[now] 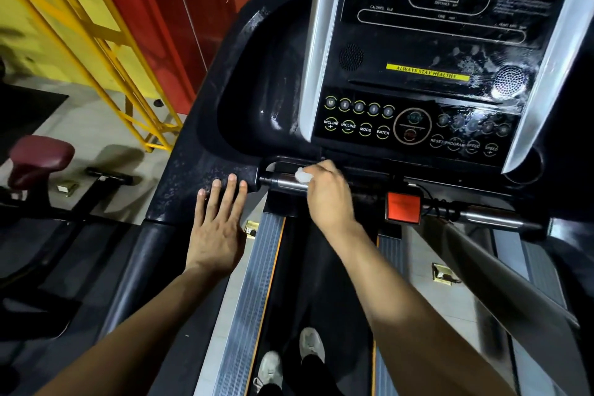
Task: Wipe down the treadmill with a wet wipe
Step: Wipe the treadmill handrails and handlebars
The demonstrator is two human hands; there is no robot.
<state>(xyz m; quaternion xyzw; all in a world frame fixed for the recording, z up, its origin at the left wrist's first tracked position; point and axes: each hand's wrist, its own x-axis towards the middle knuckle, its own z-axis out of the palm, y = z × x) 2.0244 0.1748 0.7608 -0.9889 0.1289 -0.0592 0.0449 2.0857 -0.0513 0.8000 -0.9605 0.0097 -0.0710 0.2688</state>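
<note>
At frame centre the right hand (328,193) curls round a wadded wipe (302,175), pressing it on the treadmill's chrome bar (283,182). The left hand (218,222) rests flat, fingers straight, holding nothing. Wiping the bar looks underway; next likely calls for sliding rightward along it.

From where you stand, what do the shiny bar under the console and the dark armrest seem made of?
The shiny cylindrical bar that the right hand wipes with the small white wet wipe looks like polished metal: bright streaked reflections. The dark speckled armrest under the left hand looks like moulded plastic, matte and dusty.
</note>
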